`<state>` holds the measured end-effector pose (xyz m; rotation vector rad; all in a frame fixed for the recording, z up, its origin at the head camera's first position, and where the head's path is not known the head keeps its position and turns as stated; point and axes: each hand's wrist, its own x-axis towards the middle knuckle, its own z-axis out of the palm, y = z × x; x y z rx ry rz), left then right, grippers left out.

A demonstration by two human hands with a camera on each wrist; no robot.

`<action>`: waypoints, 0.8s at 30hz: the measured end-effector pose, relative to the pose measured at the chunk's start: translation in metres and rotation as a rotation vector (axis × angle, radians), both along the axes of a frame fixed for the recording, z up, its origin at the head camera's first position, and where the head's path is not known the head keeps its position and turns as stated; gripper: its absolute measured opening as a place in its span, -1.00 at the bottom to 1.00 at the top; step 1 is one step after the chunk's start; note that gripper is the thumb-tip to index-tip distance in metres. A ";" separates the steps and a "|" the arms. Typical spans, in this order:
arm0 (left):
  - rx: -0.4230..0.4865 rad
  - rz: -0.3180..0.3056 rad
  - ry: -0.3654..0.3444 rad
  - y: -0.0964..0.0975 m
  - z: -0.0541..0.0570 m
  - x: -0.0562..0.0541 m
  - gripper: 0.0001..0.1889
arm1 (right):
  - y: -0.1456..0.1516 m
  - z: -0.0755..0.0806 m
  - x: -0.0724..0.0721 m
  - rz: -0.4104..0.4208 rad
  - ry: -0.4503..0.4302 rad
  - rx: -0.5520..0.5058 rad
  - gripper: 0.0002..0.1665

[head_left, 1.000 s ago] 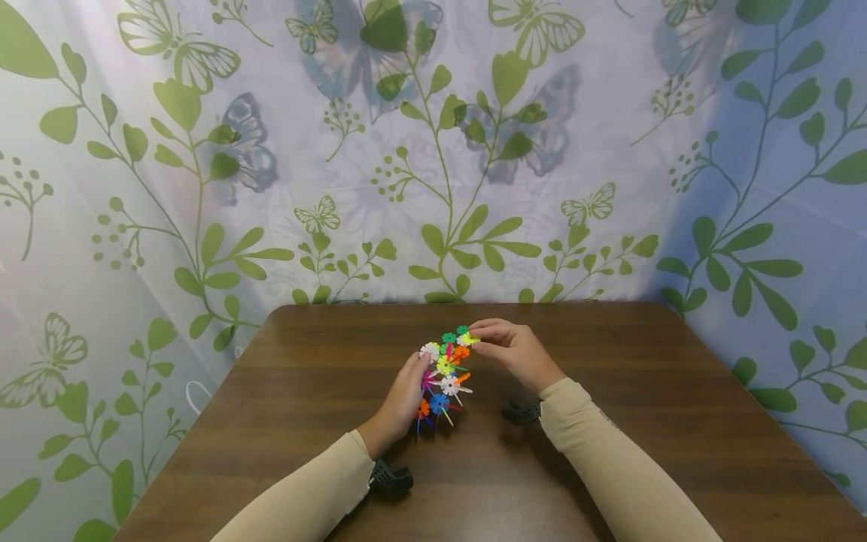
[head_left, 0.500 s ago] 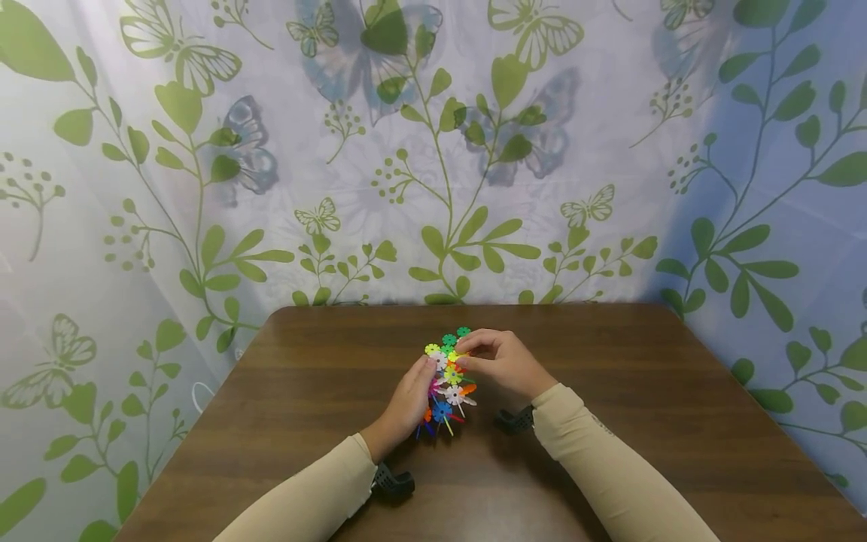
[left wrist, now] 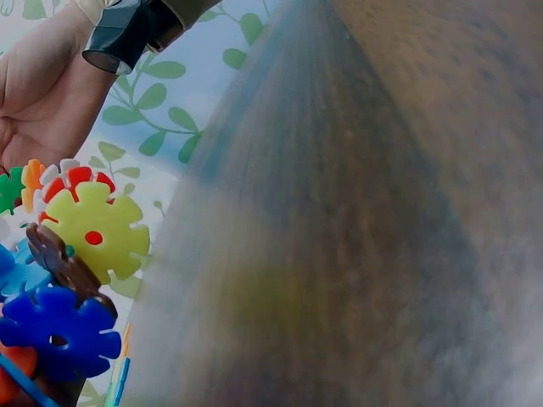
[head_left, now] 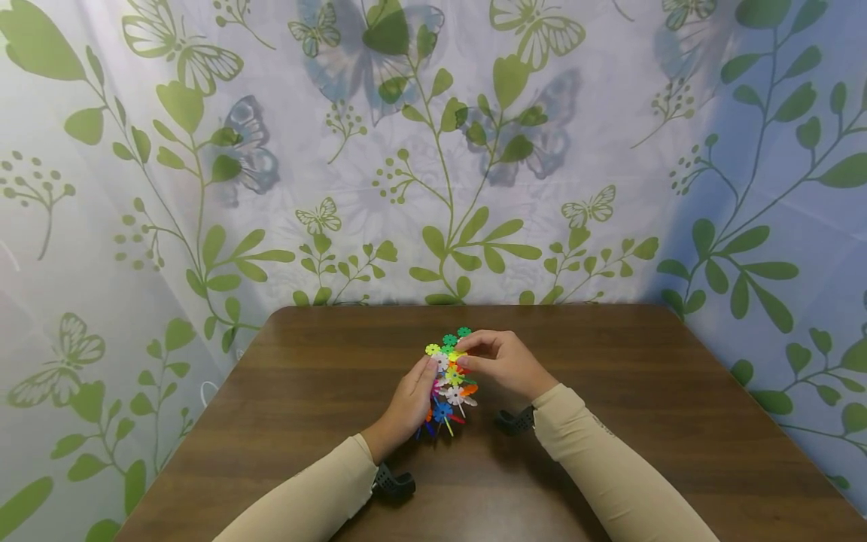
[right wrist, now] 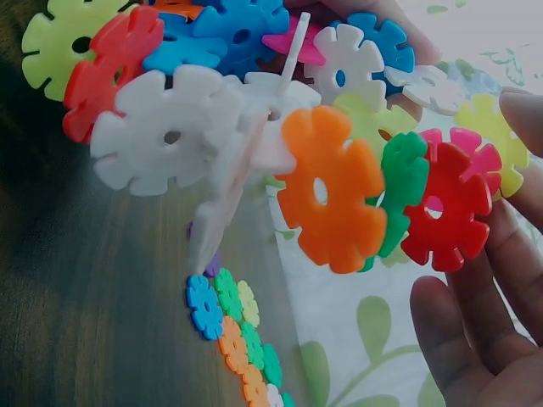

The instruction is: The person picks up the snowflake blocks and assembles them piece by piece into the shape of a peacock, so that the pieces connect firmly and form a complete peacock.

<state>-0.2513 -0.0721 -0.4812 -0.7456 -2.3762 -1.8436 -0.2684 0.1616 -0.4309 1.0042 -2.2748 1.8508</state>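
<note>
Apparently behind held discs [right wrist: 339, 216] — tabletop discs [right wrist: 252, 346].

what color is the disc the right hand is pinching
The disc is yellow, seen best in the right wrist view.

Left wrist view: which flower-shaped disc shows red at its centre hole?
The yellow-green disc, directly above the dark blue disc; red fills its round centre, while the dark blue disc's hole looks mostly dark.

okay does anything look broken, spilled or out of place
Nothing stands out. The flower-shaped discs jut at varied angles between the left hand and right hand, but those clearly seen look whole. No spill shows on the table.
</note>
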 end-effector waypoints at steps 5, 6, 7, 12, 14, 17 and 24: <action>-0.044 0.023 0.069 0.000 0.000 0.001 -0.55 | -0.002 0.002 0.002 -0.015 0.004 0.026 -0.79; -0.050 0.028 0.083 0.000 -0.001 0.001 -0.57 | -0.002 0.002 0.002 -0.020 0.008 0.034 -0.80; -0.058 0.037 0.095 0.000 -0.001 0.001 -0.58 | -0.003 0.003 0.002 -0.022 0.011 0.037 -0.80; -0.074 0.053 0.142 0.001 0.000 0.003 -0.59 | -0.006 0.005 0.005 -0.042 0.022 0.041 -0.82; -0.082 0.054 0.161 0.001 0.000 0.004 -0.61 | -0.007 0.006 0.006 -0.049 0.023 0.040 -0.82; -0.100 0.057 0.194 0.002 0.000 0.006 -0.66 | -0.010 0.007 0.008 -0.049 0.023 0.034 -0.81; -0.067 0.035 0.128 0.003 0.001 0.005 -0.62 | -0.010 0.006 0.009 -0.080 0.034 0.031 -0.83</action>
